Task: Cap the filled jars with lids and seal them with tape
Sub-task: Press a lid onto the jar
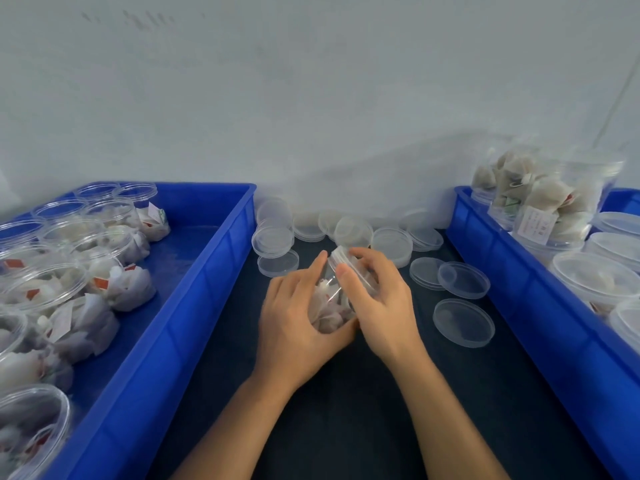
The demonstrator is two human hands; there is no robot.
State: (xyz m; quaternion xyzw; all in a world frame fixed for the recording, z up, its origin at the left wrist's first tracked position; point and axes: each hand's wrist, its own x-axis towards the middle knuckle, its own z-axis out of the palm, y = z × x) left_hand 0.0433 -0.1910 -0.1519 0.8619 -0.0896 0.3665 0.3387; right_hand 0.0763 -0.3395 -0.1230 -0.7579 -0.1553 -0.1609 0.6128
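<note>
A filled clear jar (pixel 332 299) is cradled on its side in the left hand (pixel 298 323), whose fingers are curled round its body. The lid (pixel 341 254) at the jar's far end is pinched by the right hand (pixel 377 299), thumb and fingers wrapped over its rim. The capping step seems to be in hand; whether the lid is fully seated cannot be told. Loose lids (pixel 464 322) lie just right of and beyond the right hand. Uncapped jars fill the blue bin (pixel 194 306) left of the left hand. No tape is visible, so sealing likely calls first for a roll to be fetched.
</note>
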